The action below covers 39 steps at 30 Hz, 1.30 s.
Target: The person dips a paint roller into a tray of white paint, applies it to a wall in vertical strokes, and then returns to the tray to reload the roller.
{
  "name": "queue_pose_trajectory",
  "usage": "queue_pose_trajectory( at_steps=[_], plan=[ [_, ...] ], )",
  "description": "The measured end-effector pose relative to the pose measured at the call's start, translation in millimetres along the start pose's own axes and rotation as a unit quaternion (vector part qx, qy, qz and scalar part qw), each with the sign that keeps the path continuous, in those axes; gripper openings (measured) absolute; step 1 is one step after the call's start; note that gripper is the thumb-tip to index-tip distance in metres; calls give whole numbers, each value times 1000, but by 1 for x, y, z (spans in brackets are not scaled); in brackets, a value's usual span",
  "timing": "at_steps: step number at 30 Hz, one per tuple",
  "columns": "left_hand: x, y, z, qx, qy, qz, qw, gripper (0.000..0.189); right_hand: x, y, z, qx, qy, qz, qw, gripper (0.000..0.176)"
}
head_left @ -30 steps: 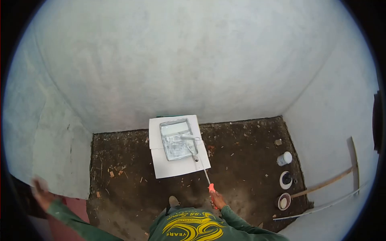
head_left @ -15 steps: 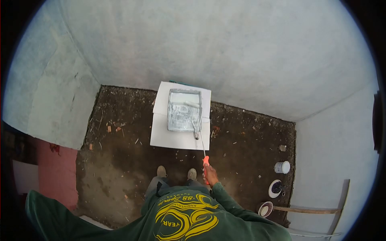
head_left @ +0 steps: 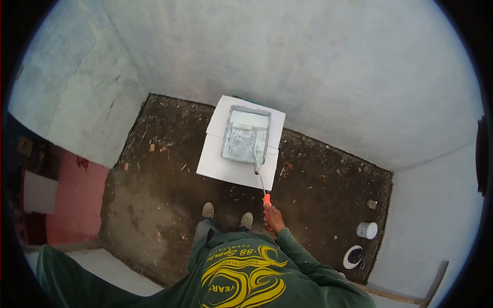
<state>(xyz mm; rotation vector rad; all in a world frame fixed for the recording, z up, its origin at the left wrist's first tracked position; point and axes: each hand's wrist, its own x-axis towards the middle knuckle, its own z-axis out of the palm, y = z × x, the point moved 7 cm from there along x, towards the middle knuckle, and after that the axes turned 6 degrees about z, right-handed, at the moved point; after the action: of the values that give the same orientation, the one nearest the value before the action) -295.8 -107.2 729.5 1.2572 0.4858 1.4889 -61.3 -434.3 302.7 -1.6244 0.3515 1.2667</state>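
My right hand (head_left: 275, 219) is wrapped around the orange handle of a paint roller (head_left: 267, 200). From the handle a thin metal rod runs up to the roller's white sleeve, which lies in a grey paint tray (head_left: 224, 146) smeared with white paint. Along the tray's right side rests a paint-coated brush (head_left: 258, 151), its handle end sticking out over the near rim. Beneath the tray is a white board or sheet (head_left: 213, 161). My left hand is out of sight; only the green left sleeve shows at the lower left.
Plastered walls (head_left: 308, 61) enclose a dark dirt floor (head_left: 154, 179) scattered with debris. At the right stand a white tub (head_left: 366, 230) and a round white container (head_left: 353, 257) with something dark at it. A wooden piece (head_left: 395, 295) lies at lower right. A pink surface (head_left: 77, 200) is left.
The roller's sleeve has moved a little up and left within the tray, with my right hand still on the handle. The whole view has shifted and turned slightly.
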Motion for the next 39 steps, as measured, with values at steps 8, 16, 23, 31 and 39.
queue_pose_trajectory(
  at_steps=[8,16,23,31,39],
  plan=[
    [-5,5,22,0,-58,56,997,41,19,-3,-1,-19,-2,-32,999,31],
    [19,-142,35,-26,-160,-105,981,37,17,-41,21,47,-18,-41,998,30],
    [-199,-469,-17,102,-172,-656,728,38,14,-66,46,16,41,-25,999,30],
    [-320,-480,66,79,-370,-736,561,52,27,-52,71,11,41,-12,999,30],
    [-330,-468,44,21,-340,-763,550,27,-2,-28,89,111,18,28,993,27]
  ],
)
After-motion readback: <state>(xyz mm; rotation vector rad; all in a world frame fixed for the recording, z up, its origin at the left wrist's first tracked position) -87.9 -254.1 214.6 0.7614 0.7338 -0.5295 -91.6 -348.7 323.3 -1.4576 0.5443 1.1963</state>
